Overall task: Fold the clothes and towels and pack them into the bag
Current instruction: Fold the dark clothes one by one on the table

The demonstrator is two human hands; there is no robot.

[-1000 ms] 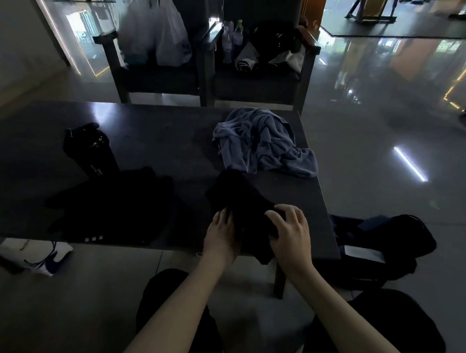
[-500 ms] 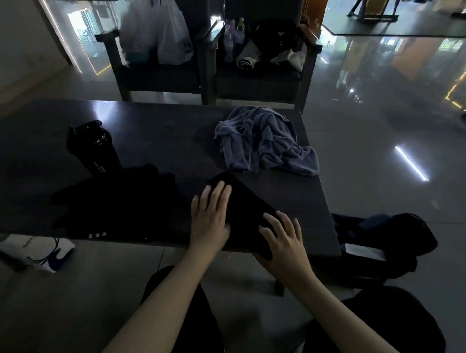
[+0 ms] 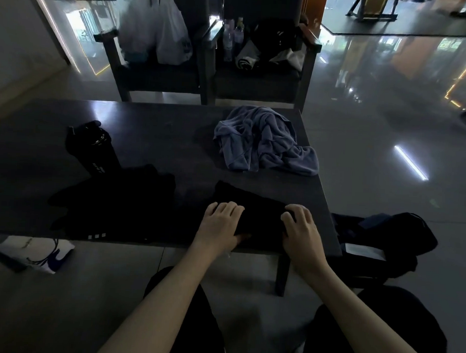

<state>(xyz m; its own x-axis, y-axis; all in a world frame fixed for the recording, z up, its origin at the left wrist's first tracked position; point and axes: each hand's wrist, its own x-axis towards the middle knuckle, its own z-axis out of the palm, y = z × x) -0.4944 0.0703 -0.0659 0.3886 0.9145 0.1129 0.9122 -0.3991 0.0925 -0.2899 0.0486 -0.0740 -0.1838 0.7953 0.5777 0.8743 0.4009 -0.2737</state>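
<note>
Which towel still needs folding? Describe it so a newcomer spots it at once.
Start at the dark table. At its far right corner lies a crumpled blue-grey towel. It is the only pale cloth on the table: the folded garment and the clothing pile nearer the person are black.

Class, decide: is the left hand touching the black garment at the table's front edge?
Touching. The head view shows the left hand resting on the black garment, fingers curled over it, thumb at its near edge.
</note>
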